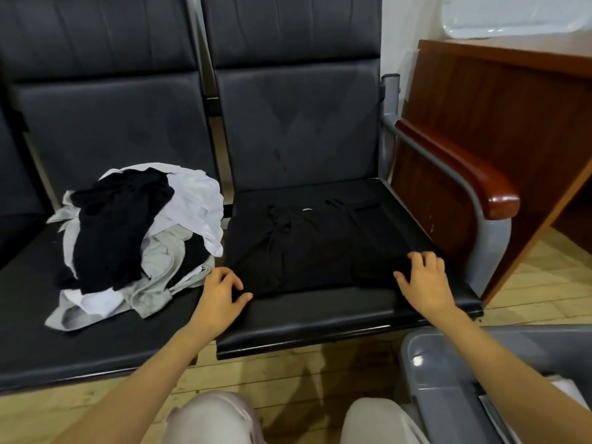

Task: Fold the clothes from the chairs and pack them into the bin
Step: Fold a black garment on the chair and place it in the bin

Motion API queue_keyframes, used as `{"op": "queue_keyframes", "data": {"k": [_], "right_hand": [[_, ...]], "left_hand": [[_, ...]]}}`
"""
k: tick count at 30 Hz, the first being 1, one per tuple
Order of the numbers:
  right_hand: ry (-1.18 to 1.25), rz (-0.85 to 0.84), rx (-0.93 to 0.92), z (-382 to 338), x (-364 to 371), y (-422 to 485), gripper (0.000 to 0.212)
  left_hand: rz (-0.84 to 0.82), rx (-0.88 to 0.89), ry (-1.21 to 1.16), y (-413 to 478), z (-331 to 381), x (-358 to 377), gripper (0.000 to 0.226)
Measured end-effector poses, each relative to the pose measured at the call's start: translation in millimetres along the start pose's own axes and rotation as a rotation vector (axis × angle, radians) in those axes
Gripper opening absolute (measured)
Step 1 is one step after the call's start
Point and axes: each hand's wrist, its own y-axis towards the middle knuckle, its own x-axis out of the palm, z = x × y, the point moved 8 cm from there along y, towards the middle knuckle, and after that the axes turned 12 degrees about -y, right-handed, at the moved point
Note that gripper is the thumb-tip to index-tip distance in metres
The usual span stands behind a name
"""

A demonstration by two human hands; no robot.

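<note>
Spanning the view, the row of black padded chairs (288,123) carries most of the work left to do. A heap of black, white and grey clothes (137,238) sits unfolded on the left seat, and the contents of the grey plastic bin (426,373) at lower right are mostly hidden. The black shirt (307,248) lies flat on the right seat, not yet folded. The left hand (221,293) and right hand (423,280) curl their fingers over its near hem corners, apparently pinching the fabric.

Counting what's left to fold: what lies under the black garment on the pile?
White and grey clothes show beneath the black garment, spilling onto the seat; how many pieces lie deeper is covered.
</note>
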Motion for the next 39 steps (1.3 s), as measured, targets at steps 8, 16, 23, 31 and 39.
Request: {"op": "queue_keyframes", "data": {"k": [8,16,23,31,39], "right_hand": [[0.061,-0.021,0.285,22,-3,-29,0.058],[0.705,0.117,0.275,18,-33,-18,0.022],[0.599,-0.159,0.273,16,-6,-15,0.034],[0.838,0.121,0.218,16,-41,-11,0.011],[0.534,-0.216,0.11,8,-22,-10,0.036]], "left_hand": [[0.14,0.267,0.27,1,29,10,0.013],[0.398,-0.738,-0.994,9,-36,-10,0.027],[0.037,-0.835,-0.805,5,-35,13,0.047],[0.163,-0.29,-0.881,19,11,-20,0.008],[0.075,-0.257,-0.561,9,12,-20,0.04]]}}
